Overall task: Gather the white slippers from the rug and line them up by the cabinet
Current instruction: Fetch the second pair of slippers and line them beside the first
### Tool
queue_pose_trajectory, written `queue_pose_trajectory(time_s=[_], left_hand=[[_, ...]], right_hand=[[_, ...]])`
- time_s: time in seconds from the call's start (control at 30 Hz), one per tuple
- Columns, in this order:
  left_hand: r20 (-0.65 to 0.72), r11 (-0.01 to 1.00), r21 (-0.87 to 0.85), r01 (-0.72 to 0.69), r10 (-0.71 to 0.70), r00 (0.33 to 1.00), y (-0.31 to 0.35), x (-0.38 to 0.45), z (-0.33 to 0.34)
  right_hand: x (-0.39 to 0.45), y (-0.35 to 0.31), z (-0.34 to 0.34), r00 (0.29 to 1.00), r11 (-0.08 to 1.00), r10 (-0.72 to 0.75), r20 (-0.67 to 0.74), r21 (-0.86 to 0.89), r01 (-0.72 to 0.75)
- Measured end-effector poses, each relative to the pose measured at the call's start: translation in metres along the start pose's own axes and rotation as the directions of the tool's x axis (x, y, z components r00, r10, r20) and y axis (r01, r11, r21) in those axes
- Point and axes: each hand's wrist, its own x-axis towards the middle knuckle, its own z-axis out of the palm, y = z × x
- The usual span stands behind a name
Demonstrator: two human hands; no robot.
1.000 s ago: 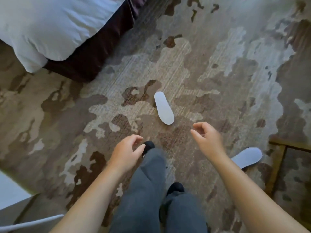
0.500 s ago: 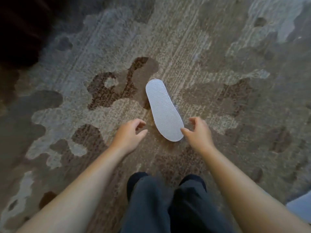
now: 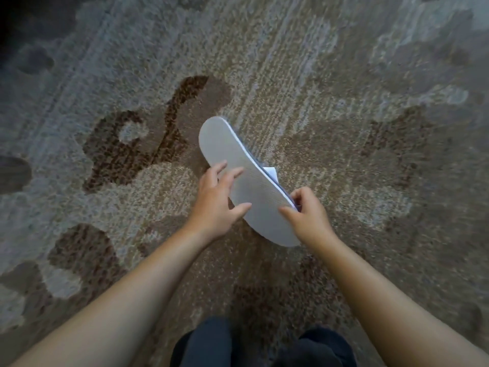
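A white slipper (image 3: 239,165) is in the middle of the view, sole up and tilted, its right edge lifted off the patterned rug (image 3: 344,115). My right hand (image 3: 308,217) pinches the slipper's right edge near the heel end, thumb on the sole and fingers underneath. My left hand (image 3: 217,200) rests against the slipper's left edge with fingers spread on the sole. A bit of the white upper shows under the raised edge. No other slipper and no cabinet are in view.
The rug with brown, beige and grey patches fills the whole view. My knees in dark trousers (image 3: 262,345) are at the bottom centre. A dark shadowed area lies at the top left corner (image 3: 16,17).
I have bent closer to the rug. Both hands moved from just short of the slipper onto it, and its right edge has come up off the rug.
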Motion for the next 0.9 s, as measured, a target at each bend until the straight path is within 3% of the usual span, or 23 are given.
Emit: queue_pose_trajectory(time_s=[0.1, 0.2, 0.3, 0.37, 0.5, 0.6, 0.77, 0.9], left_hand=[[-0.052, 0.974, 0.145, -0.173, 0.182, 0.982, 0.025, 0.010, -0.007], [0.026, 0.923, 0.298, -0.244, 0.248, 0.969, 0.043, 0.024, -0.002], [0.078, 0.871, 0.348, -0.347, 0.342, 0.937, 0.066, 0.035, 0.009], [0.115, 0.867, 0.286, -0.409, 0.392, 0.913, 0.087, 0.030, 0.022], [0.179, 0.884, 0.096, -0.457, 0.437, 0.882, 0.142, 0.011, 0.052], [0.221, 0.889, -0.028, -0.457, 0.451, 0.865, 0.186, -0.005, 0.079], [0.362, 0.863, -0.221, -0.454, 0.505, 0.783, 0.243, -0.024, 0.166], [0.460, 0.908, -0.256, -0.332, 0.416, 0.785, 0.263, -0.052, 0.259]], right_hand=[[-0.006, -0.018, -0.029, 0.991, 0.991, -0.132, -0.016, 0.020, 0.132], [-0.017, -0.030, -0.065, 0.977, 0.976, -0.213, -0.023, 0.029, 0.214], [-0.036, -0.029, -0.092, 0.961, 0.968, -0.244, -0.127, -0.087, 0.235], [-0.056, -0.027, -0.111, 0.929, 0.962, -0.262, -0.261, -0.148, 0.230], [-0.107, -0.002, -0.161, 0.782, 0.976, -0.178, -0.597, -0.207, 0.064], [-0.148, 0.046, -0.187, 0.673, 0.992, 0.028, -0.739, -0.063, -0.109], [-0.193, 0.167, -0.217, 0.447, 0.927, 0.343, -0.826, 0.222, -0.302], [-0.218, 0.265, -0.231, 0.250, 0.834, 0.505, -0.826, 0.392, -0.388]])
